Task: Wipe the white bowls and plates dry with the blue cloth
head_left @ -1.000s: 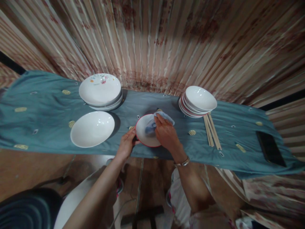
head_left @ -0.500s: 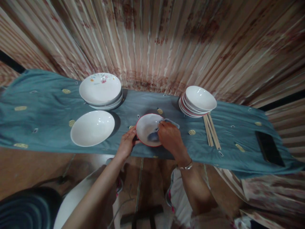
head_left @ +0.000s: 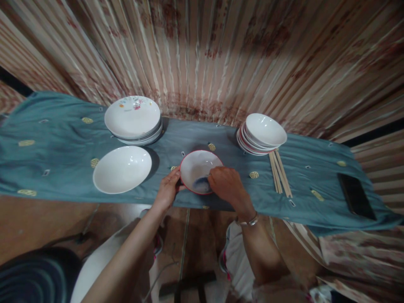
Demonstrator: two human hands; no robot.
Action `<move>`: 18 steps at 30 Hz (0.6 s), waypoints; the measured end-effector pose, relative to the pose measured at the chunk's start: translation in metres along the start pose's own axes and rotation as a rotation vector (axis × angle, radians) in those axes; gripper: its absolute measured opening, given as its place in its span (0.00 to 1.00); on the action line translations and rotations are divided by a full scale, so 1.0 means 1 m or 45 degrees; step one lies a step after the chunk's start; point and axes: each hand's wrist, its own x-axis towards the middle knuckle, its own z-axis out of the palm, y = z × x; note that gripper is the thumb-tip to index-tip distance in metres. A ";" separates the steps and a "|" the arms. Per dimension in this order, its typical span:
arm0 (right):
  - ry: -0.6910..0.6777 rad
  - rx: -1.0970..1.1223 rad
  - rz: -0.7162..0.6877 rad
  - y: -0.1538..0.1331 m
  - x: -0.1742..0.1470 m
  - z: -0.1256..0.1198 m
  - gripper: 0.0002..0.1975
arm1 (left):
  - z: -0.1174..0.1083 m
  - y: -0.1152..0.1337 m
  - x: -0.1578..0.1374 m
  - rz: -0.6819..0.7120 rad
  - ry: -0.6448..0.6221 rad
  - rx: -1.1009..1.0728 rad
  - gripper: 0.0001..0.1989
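A white bowl with a red rim (head_left: 193, 165) stands on the cloth-covered table in front of me. My left hand (head_left: 168, 187) grips its left side, with the thumb near the rim and the fingers against the outside. Over the right part of the bowl, my right hand (head_left: 225, 185) is closed on a blue-grey cloth (head_left: 200, 182), part of which shows inside the bowl, blurred. The rest of that cloth is hidden under the hand.
To the left sit a large white bowl (head_left: 122, 170) and a stack of plates (head_left: 132, 118), the top one flowered. Stacked bowls (head_left: 265, 130), several chopsticks (head_left: 280, 174) and a black phone (head_left: 356, 195) lie to the right. A pleated curtain (head_left: 195, 63) hangs behind the table (head_left: 195, 132).
My right hand has shifted slightly down and toward me at the bowl's right side. The cloth's loose end beyond the hand no longer shows. My left hand and the bowl stay put.
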 end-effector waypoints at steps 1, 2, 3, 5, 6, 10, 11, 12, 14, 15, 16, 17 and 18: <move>-0.003 0.008 -0.001 0.000 -0.001 0.000 0.17 | 0.000 0.000 0.000 0.001 0.000 -0.006 0.24; -0.006 0.017 -0.003 0.000 -0.001 0.001 0.16 | 0.000 0.000 0.001 -0.001 0.001 -0.010 0.24; -0.007 0.026 -0.011 0.000 -0.002 0.001 0.16 | 0.000 -0.001 0.001 -0.003 0.004 -0.012 0.23; -0.013 0.052 -0.045 -0.001 -0.002 0.001 0.15 | 0.000 -0.001 0.002 -0.006 0.012 -0.009 0.22; -0.020 0.069 -0.066 -0.001 -0.003 0.001 0.15 | 0.000 -0.002 0.002 -0.004 0.016 -0.006 0.22; -0.068 0.188 -0.176 -0.004 -0.003 0.001 0.13 | 0.000 -0.004 0.003 0.002 0.027 0.021 0.25; -0.079 0.233 -0.201 -0.005 -0.003 0.000 0.13 | 0.000 -0.004 0.003 0.007 0.040 0.031 0.25; -0.090 0.281 -0.223 -0.005 -0.003 0.000 0.12 | -0.001 -0.005 0.003 0.014 0.053 0.041 0.25; -0.101 0.378 -0.261 -0.005 -0.003 -0.001 0.10 | -0.001 -0.006 0.004 0.037 0.074 0.059 0.24; -0.103 0.422 -0.275 -0.006 -0.003 -0.001 0.10 | -0.001 -0.007 0.004 0.049 0.081 0.063 0.23; -0.102 0.459 -0.288 -0.006 -0.003 0.000 0.10 | -0.002 -0.007 0.005 0.060 0.088 0.062 0.22; -0.097 0.489 -0.301 -0.007 -0.003 0.000 0.11 | -0.002 -0.007 0.005 0.067 0.097 0.059 0.21; -0.088 0.508 -0.311 -0.008 -0.003 0.001 0.12 | -0.003 -0.008 0.005 0.068 0.107 0.053 0.21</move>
